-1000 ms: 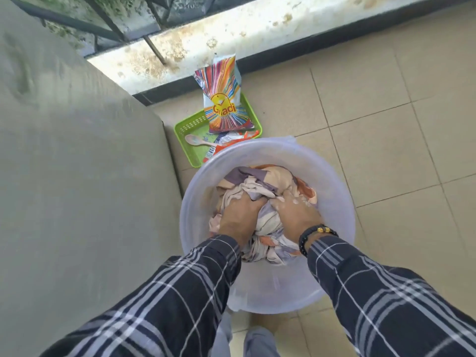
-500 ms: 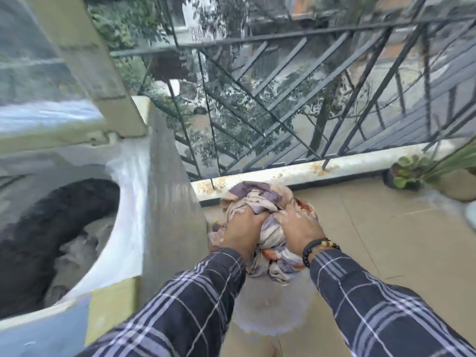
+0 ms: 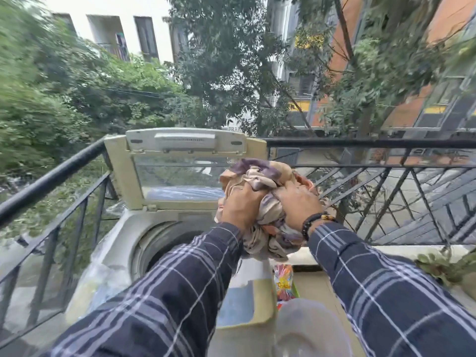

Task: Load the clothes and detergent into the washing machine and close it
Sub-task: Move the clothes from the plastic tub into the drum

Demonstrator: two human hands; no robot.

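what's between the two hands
In the head view, the bundle of clothes fills the gap between the left hand and the right hand; both hands grip it.

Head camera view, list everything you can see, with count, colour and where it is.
washing machine: one, cream and grey, left of centre, lid raised
clothes bundle: one, purple, beige and orange, held over the machine's right edge
detergent bag: one, multicoloured, on the floor right of the machine
basin: one, translucent white, bottom of frame
railing: one, black, round the balcony
plant: one, green, far right
left hand: one, grips the bundle
right hand: one, grips the bundle, black bead bracelet at the wrist
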